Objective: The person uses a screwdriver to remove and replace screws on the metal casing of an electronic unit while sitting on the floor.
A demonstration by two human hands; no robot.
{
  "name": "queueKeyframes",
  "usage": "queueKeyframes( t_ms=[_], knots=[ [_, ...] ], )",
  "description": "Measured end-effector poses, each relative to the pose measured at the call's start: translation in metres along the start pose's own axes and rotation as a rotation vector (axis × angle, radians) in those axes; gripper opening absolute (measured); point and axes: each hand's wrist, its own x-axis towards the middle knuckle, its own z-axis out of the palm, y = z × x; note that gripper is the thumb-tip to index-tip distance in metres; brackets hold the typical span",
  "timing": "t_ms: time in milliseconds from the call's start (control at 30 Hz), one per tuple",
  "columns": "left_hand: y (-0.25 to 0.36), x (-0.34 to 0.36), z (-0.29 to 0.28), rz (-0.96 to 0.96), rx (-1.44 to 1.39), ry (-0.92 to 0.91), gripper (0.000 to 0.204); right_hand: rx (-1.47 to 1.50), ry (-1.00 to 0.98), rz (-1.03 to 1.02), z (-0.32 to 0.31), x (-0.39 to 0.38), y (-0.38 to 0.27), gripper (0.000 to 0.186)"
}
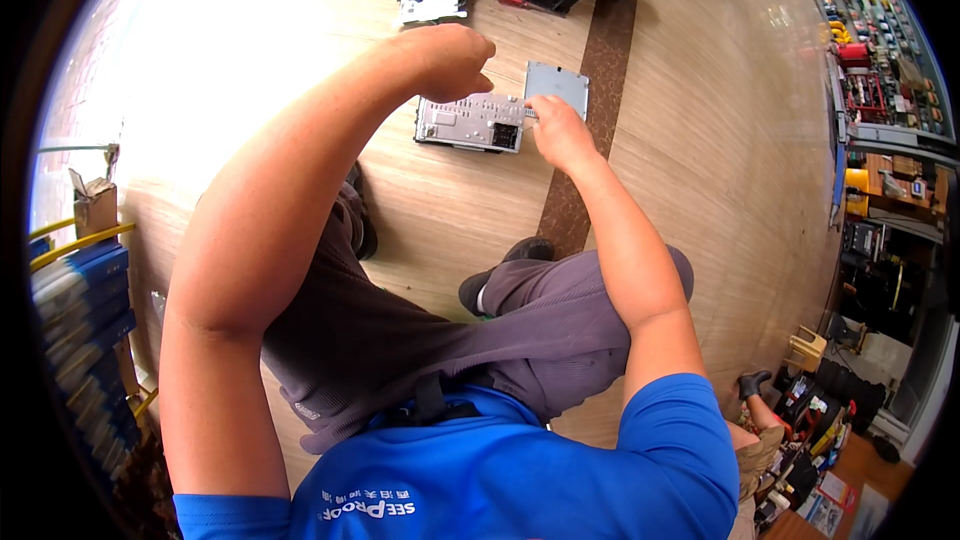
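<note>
Lying on the pale wood-patterned floor [440,210], ahead of the dark shoes [530,249]: a silver, box-shaped metal unit [462,122], upper face dotted with small holes and slots, with a black rectangular socket [505,135] at the near right corner. Just past the right end: a flat, blue-grey metal plate [560,85]. Out from the left, elbow bent, wrist turned inward: left hand [455,62] over the unit's far edge, fingers curled rightward; grip impossible to tell. Out from the right, forearm slanting inward: right hand [562,135] at the unit's right end, fingers bent, close together; hold likewise impossible to tell.
</note>
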Motion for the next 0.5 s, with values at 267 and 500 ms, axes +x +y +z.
queueKeyframes(
  t_ms=[267, 500],
  knots=[
    [-0.002, 0.000, 0.001, -0.018, 0.000, -0.003, 0.048, 0.101, 0.068, -0.033, 0.000, 0.004, 0.003, 0.029],
    [-0.004, 0.003, 0.004, -0.020, -0.039, 0.017, 0.049, 0.179, 0.109, -0.048, -0.026, 0.003, -0.011, 0.029]
  ],
)
